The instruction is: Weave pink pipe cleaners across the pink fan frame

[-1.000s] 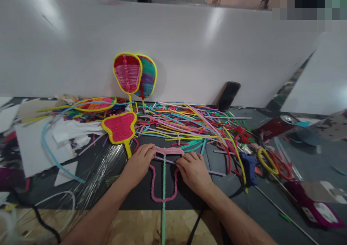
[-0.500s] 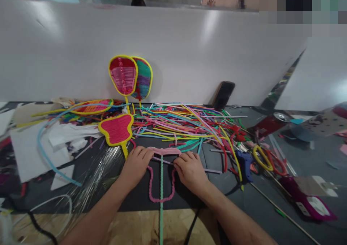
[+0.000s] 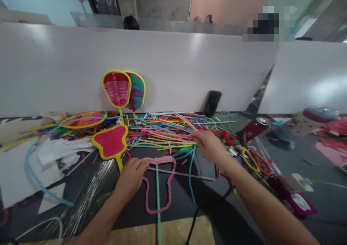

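Note:
A pink pipe-cleaner frame (image 3: 169, 187) with a green twisted stem (image 3: 158, 187) down its middle lies on the dark table. My left hand (image 3: 134, 172) is closed over the frame's upper left corner. A thin lilac pipe cleaner (image 3: 184, 174) runs across the frame and out to the right. My right hand (image 3: 208, 144) is at the right part of a pile of coloured pipe cleaners (image 3: 162, 127), fingers bent down and pressed together; what they pinch is hidden. Left of the frame lies a finished pink fan with yellow edging (image 3: 112, 142).
Two more fans (image 3: 116, 89) lean on the white partition (image 3: 173, 71), as does a phone (image 3: 212, 103). To the right are a red can (image 3: 255, 129), yellow-handled scissors (image 3: 251, 157) and a purple packet (image 3: 294, 198). White paper (image 3: 21, 172) lies left. People are partly visible beyond the partition.
My right hand has left the frame's upper right corner and moved up and right to the pipe-cleaner pile. My left hand stays at the frame. The view has tilted up slightly.

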Motion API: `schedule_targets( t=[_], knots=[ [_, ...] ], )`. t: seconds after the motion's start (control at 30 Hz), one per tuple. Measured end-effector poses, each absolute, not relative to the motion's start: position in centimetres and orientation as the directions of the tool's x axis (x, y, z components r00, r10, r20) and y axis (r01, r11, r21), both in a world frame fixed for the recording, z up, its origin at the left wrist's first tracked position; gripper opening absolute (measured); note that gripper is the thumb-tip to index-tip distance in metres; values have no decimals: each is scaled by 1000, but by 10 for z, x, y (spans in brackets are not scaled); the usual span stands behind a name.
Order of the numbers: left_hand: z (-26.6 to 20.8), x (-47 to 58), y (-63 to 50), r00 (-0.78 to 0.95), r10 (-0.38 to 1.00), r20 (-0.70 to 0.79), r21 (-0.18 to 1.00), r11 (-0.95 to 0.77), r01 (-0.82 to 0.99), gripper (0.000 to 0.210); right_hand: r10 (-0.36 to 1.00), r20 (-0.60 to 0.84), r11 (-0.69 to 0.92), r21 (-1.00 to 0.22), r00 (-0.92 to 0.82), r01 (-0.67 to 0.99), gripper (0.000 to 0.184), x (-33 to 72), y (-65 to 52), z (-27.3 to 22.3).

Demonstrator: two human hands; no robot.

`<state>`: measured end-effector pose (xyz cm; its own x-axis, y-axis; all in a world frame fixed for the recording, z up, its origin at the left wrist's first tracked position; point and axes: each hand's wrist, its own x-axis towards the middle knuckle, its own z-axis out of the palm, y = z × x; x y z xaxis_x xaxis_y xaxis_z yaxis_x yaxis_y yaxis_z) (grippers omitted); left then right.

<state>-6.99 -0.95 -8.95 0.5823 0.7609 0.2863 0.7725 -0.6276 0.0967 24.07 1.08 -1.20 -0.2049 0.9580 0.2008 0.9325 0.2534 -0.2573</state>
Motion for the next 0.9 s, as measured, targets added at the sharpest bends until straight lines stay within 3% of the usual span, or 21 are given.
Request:
schedule_targets(
  t=[0.1,0.23,0.37,0.63,0.9],
  knots=[
    [-87,-70,-10,571,762,306,112,-624,773,21,993,120,-4,-117,18,993,30,279,71,-7],
    [-82,-75,-12,531,767,361,116,-601,790,23,992,49,-114,-47,116,992,34,292,141,-25],
    [-81,-78,-13,501,776,382,115,-579,807,22,981,-71,-179,21,180,984,25,285,185,-47],
    [-85,-72,-16,530,779,335,187,-606,773,26,965,-168,-184,110,201,977,31,281,210,-60],
    [-83,-69,-16,520,803,292,191,-581,791,26,992,-34,-113,110,117,987,31,279,190,-18]
  ],
)
